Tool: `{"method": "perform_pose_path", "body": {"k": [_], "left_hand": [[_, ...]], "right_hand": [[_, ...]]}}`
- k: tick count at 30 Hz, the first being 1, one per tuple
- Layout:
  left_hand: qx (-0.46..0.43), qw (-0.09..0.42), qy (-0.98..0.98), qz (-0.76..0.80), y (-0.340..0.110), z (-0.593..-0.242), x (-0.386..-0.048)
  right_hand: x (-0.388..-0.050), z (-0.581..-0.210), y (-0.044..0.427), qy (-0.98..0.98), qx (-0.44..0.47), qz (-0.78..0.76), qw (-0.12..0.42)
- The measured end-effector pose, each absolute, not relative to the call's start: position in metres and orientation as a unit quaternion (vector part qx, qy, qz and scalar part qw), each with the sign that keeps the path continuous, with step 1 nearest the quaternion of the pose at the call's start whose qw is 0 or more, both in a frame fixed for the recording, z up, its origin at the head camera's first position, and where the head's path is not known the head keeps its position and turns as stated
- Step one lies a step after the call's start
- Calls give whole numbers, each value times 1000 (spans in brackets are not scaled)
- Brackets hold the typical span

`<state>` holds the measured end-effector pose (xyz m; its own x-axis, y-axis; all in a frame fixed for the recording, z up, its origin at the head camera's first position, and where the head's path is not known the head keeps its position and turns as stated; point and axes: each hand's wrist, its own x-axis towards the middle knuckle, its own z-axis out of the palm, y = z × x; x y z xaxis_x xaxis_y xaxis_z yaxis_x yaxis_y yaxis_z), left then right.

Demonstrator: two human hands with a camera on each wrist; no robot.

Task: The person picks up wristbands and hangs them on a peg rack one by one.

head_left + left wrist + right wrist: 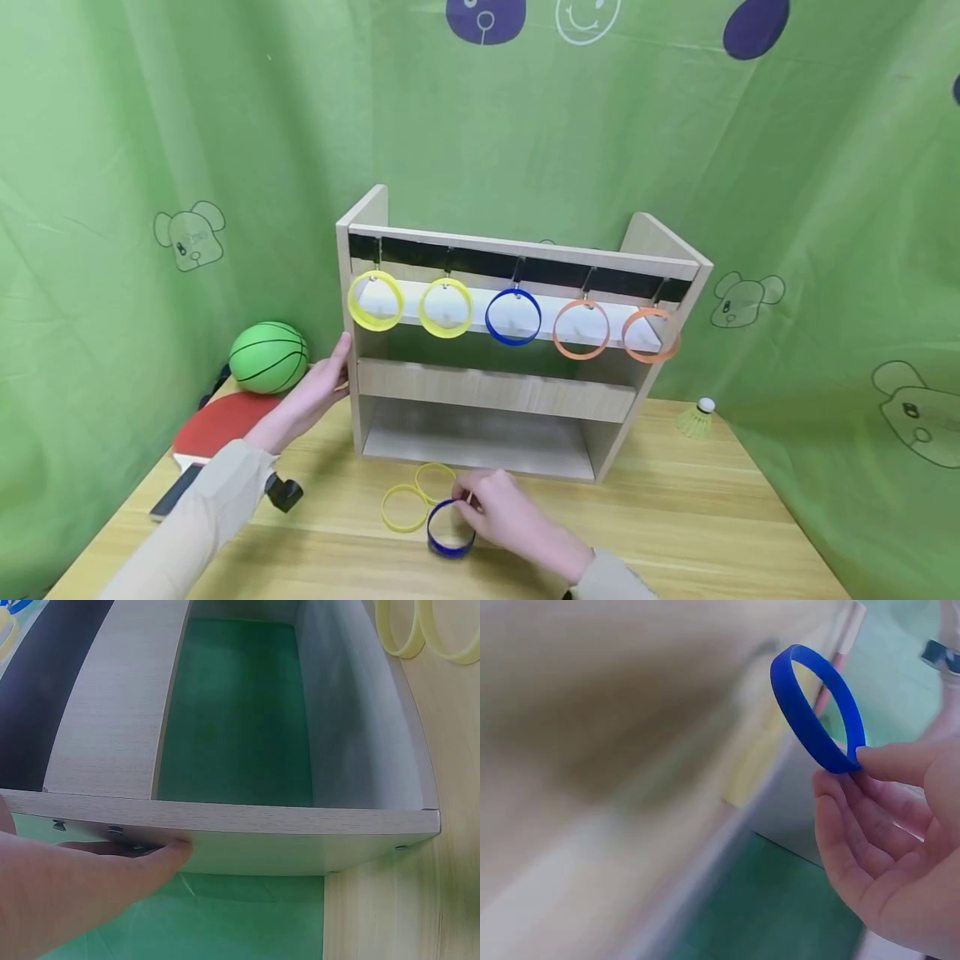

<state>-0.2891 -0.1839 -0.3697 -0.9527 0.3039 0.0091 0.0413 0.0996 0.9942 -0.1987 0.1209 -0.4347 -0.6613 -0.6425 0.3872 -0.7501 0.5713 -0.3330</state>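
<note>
A dark blue wristband (450, 552) is pinched between the thumb and fingers of my right hand (502, 508), low over the table in front of the rack. The right wrist view shows this blue wristband (799, 716) standing up from the fingertips. My left hand (318, 385) rests against the outer left side of the wooden rack (495, 390), its fingers fairly straight. Beside the held band lie two yellow wristbands (435, 465) on the table. From the rack's hooks hang two yellow bands (447, 333), one blue band (513, 340) and two orange bands (581, 356).
To the left are a green ball (268, 358) and a red table tennis paddle (225, 423). A yellowish shuttlecock (696, 421) lies right of the rack. Green printed cloth (495, 125) hangs behind and around the wooden table (675, 517).
</note>
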Motion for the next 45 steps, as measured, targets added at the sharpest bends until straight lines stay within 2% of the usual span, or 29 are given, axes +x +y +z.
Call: {"method": "perform_pose_path", "body": {"k": [6,15,22,27,36,41,45], "left_hand": [[118,99,736,660,-186,-370,-289],[113,100,737,659,-186,-370,-289],[114,100,736,660,-186,-369,-288],[112,101,736,660,-186,-370,-288],[110,103,736,660,-186,-373,-289],[118,99,728,668,-184,-372,-289],[118,97,727,670,-184,-371,-290]], "right_hand": [[-200,-387,131,-855,429,220,189],[-208,-282,149,-804,451,200,330],[-220,-219,157,-803,415,172,392],[-233,-200,160,-820,377,161,399],[-250,-200,160,-856,352,142,351],[-249,-200,161,-865,345,132,339],[-236,-198,165,-855,347,133,361]]}}
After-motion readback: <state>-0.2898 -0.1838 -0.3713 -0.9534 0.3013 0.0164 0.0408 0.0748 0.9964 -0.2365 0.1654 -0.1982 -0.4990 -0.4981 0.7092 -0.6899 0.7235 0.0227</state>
